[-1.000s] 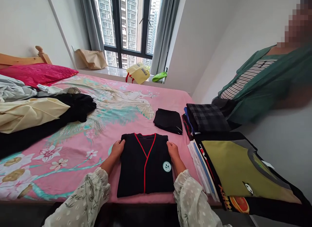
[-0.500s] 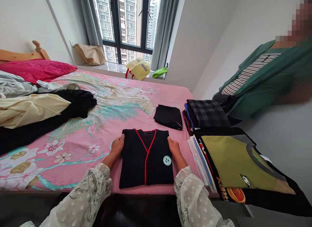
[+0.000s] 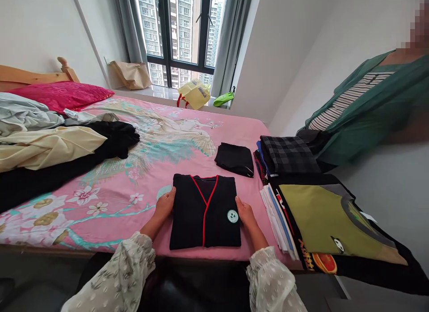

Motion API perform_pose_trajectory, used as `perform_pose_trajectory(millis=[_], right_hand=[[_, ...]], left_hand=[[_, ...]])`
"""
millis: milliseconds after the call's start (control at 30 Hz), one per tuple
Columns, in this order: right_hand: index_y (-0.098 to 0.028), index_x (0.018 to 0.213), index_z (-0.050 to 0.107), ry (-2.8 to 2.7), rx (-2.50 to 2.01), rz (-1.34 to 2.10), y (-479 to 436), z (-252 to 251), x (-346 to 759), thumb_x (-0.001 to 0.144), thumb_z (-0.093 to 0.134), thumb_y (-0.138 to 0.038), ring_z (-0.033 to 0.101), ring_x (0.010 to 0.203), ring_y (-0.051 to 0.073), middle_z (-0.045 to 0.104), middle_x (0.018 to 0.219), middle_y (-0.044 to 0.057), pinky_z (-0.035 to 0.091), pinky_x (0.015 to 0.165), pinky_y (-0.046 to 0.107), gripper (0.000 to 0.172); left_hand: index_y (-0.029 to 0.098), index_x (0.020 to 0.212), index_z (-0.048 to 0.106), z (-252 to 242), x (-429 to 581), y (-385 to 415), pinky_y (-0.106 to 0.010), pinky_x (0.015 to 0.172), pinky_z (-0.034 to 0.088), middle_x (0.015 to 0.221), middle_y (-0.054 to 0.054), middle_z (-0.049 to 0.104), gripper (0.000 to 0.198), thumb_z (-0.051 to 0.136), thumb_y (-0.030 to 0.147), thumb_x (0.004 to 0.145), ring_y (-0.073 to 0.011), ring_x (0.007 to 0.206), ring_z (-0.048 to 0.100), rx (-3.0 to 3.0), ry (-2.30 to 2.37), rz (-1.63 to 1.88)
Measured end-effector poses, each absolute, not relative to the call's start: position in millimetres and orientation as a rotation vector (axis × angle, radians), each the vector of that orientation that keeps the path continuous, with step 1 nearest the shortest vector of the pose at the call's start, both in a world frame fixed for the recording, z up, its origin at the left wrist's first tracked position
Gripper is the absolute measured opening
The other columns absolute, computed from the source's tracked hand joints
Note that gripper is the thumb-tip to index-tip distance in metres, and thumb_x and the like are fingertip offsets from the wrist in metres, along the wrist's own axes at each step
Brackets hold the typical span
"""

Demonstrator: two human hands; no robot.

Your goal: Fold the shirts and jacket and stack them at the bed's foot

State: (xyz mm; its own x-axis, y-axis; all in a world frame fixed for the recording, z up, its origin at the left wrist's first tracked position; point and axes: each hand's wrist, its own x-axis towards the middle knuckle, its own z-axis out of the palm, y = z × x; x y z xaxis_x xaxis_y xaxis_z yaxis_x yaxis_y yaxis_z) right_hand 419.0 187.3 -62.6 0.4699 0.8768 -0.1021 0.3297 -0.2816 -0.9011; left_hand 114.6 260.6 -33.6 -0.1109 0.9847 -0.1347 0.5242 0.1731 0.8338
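Note:
A folded black top (image 3: 221,200) lies flat near the front edge of the bed. It has red trim along its V-neck and front, and a round green-and-white badge (image 3: 232,216) on the chest. My left hand (image 3: 164,204) grips its left side, fingertips tucked out of sight at the fabric's edge. On the opposite side, below the shoulder, my right hand (image 3: 246,212) holds the right edge close to the badge. A smaller folded black garment (image 3: 234,159) rests just beyond the top, touched by neither hand.
Stacked clothes, with an olive shirt (image 3: 311,218) and a dark checked garment (image 3: 290,154) on top, stand at right. Loose clothes (image 3: 50,146) are heaped at left on the pink bedsheet (image 3: 150,169). A person in a green overshirt (image 3: 365,120) stands beyond the stacks.
My right hand has slid slightly down the top's right edge. The view has shifted a little left, while the other person's arm stays blurred by motion.

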Motion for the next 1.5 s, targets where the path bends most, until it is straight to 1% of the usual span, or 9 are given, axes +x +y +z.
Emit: perform_pose_trajectory(millis=[233,433,633,767,933,1067,1200,1300,1500], right_hand=[[-0.022,0.068,0.054,-1.205,-2.078,0.546,132,-65,397,0.086,0.03,-0.059,0.05,0.062,0.02,0.06,0.066,0.005,0.03,0.058,0.029,0.048],[-0.022,0.066,0.055,-1.163,-2.113,0.545,124,-62,392,0.086,0.029,-0.061,0.054,0.065,0.021,0.063,0.068,0.007,0.034,0.059,0.029,0.05],[-0.022,0.086,0.061,-1.192,-2.184,0.644,92,-64,392,0.081,0.048,-0.056,0.06,0.071,0.02,0.066,0.074,0.003,0.038,0.062,0.028,0.037],[-0.022,0.091,0.063,-1.088,-2.143,0.641,79,-70,400,0.08,0.049,-0.051,0.063,0.078,0.022,0.068,0.08,0.004,0.042,0.068,0.029,0.034],[-0.015,0.095,0.066,-0.911,-1.884,0.946,86,-69,411,0.072,0.06,-0.05,0.058,0.057,0.018,0.064,0.065,0.003,0.042,0.05,0.027,0.041],[-0.011,0.09,0.066,-0.87,-1.735,1.229,110,-57,412,0.063,0.07,-0.04,0.046,0.044,0.011,0.057,0.054,-0.001,0.034,0.042,0.022,0.039],[-0.01,0.076,0.066,-0.873,-1.658,1.299,127,-46,408,0.058,0.071,-0.031,0.053,0.055,0.012,0.061,0.059,0.001,0.04,0.052,0.022,0.028],[-0.011,0.079,0.067,-0.853,-1.619,1.333,109,-46,400,0.059,0.069,-0.031,0.06,0.066,0.016,0.066,0.068,0.003,0.045,0.061,0.025,0.028],[-0.014,0.098,0.065,-0.657,-1.38,1.551,39,-60,366,0.06,0.069,-0.027,0.064,0.082,0.021,0.07,0.088,0.006,0.049,0.075,0.032,0.041]], left_hand=[[0.023,0.064,0.056,-44,119,197,-0.03,0.061,0.035,0.065,-0.004,0.06,0.041,0.038,0.054,0.084,-0.0238,0.07,0.058,1.6,1.763,0.736],[0.021,0.073,0.058,-46,117,186,-0.03,0.066,0.038,0.073,-0.004,0.064,0.044,0.03,0.051,0.087,-0.023,0.076,0.06,1.561,1.772,0.753],[0.019,0.081,0.061,-53,101,149,-0.029,0.063,0.039,0.063,0.001,0.059,0.041,0.054,0.058,0.074,-0.0199,0.066,0.058,1.598,1.675,0.653],[0.017,0.092,0.062,-59,93,131,-0.029,0.057,0.042,0.063,0.001,0.059,0.049,0.054,0.061,0.071,-0.0194,0.061,0.057,1.434,1.676,0.769],[0.013,0.099,0.061,-52,89,139,-0.029,0.049,0.042,0.054,0.001,0.057,0.062,0.047,0.067,0.074,-0.0193,0.05,0.057,1.316,1.577,0.672],[0.011,0.085,0.066,-32,100,164,-0.031,0.05,0.044,0.05,-0.002,0.059,0.058,0.055,0.066,0.07,-0.0233,0.054,0.061,1.423,1.569,0.49],[0.012,0.083,0.069,-17,115,174,-0.031,0.073,0.052,0.084,-0.009,0.073,0.037,0.075,0.043,0.062,-0.0267,0.085,0.067,1.242,1.326,0.603],[0.012,0.091,0.068,-20,112,155,-0.034,0.078,0.055,0.086,-0.01,0.074,0.038,0.078,0.03,0.059,-0.027,0.085,0.069,0.88,1.202,0.667],[0.013,0.101,0.064,-34,84,94,-0.035,0.075,0.058,0.091,-0.011,0.074,0.045,0.077,0.034,0.064,-0.0293,0.088,0.07,0.506,1.184,0.657]])
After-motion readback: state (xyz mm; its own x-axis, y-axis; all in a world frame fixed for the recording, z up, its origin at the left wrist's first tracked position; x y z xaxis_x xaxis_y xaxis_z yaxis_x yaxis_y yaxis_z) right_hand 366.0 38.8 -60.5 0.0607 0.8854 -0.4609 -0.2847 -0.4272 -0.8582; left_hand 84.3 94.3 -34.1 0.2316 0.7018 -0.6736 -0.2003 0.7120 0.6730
